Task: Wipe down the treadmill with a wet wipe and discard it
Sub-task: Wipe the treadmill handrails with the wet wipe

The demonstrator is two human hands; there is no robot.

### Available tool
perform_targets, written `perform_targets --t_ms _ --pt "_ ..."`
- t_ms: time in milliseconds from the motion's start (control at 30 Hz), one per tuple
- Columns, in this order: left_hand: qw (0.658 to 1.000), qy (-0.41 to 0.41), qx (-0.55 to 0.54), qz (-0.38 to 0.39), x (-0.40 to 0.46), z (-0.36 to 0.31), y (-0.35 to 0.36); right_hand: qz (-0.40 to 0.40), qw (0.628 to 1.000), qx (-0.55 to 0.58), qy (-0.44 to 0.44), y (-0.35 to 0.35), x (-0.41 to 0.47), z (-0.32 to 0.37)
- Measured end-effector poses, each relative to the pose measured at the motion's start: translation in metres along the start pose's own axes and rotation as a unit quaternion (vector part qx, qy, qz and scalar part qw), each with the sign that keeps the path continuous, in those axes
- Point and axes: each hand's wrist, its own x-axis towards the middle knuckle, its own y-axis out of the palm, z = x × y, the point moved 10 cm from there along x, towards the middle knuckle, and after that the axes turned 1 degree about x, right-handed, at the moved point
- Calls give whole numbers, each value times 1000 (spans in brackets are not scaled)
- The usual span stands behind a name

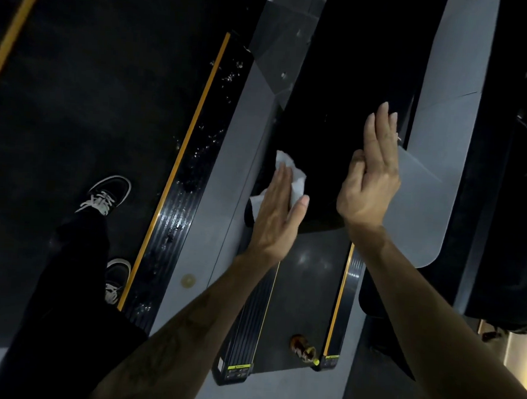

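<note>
Wiping underway: left hand [278, 212] flat, fingers straight, pressing wipe [291, 176] on treadmill [439, 123] console, 9 o'clock edge. Right hand [370, 178] relaxed, empty, 3 o'clock. Discard remains.

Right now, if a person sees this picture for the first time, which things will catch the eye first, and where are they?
The two bare hands in the middle stand out: the left hand presses a white wipe flat against the dark treadmill console, while the right hand is raised beside it with straight fingers, holding nothing. At lower left, black shoes with white laces stand on the dark belt, next to a bright yellow stripe.
</note>
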Motion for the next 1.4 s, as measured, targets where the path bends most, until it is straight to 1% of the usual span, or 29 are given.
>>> perform_targets --t_ms 67,133,167,267,300,333,433,500,600,700,733,800,933,967,1000,1033,1100,1200,1267,1300,1333,1400 --pt "1000 -17 -13 -18 -17 9 -4 -2 1000 2 -3 0 0 1" --pt "1000 -14 -7 -19 -35 7 -2 -2 1000 2 -3 0 -1 1" --pt "1000 6 0 -14 -37 1 0 -2 1000 3 -4 0 0 1" --pt "993 120 20 8 -26 -27 4 -3 1000 1 -7 0 0 1" --pt "990 135 27 16 -18 -29 3 -5 1000 1 -7 0 0 2" --pt "991 125 29 22 -9 -24 1 -4 1000 1 -6 0 -1 2" --pt "1000 16 0 16 4 13 -6 1 1000 2 -4 0 -1 3" --pt "1000 -15 -22 -4 -10 26 -11 5 1000 4 -3 0 0 3" --pt "1000 -9 -11 -5 -40 14 -5 0 1000 -2 -4 0 0 2" --pt "996 82 21 -11 -42 -24 6 -5 1000 -1 -7 0 -1 2" --pt "996 86 22 -11 -33 -27 7 -6 1000 1 -6 0 -1 2" --pt "999 42 13 -14 -13 -15 3 -5 1000 0 -6 0 -1 3" --pt "994 -106 -34 -18 -3 32 -10 -3 1000 -8 -10 0 0 4" --pt "991 -129 -41 -19 -10 36 -9 -3 1000 -7 -8 -1 0 4" --pt "990 -135 -45 -20 -19 34 -8 -5 1000 -5 -8 -1 -1 4" --pt "992 -118 -43 -19 -27 27 -5 -7 1000 -4 -9 -1 -1 4" --pt "999 -43 -26 -13 -36 3 0 -10 1000 -3 -11 -1 -1 4" --pt "999 43 22 -4 -22 -19 2 -14 1000 -6 -4 -1 -1 6" --pt "995 95 27 -20 -9 -20 -4 -12 1000 -8 -2 -1 -1 7" --pt "994 108 17 -26 -5 -14 -6 -10 1000 -8 -2 -1 -2 7" --pt "994 100 9 -30 -3 -3 -7 -10 1000 -9 -3 -1 -1 7" --pt "998 41 3 -45 -1 25 -14 -9 1000 -7 -10 -2 -1 7"
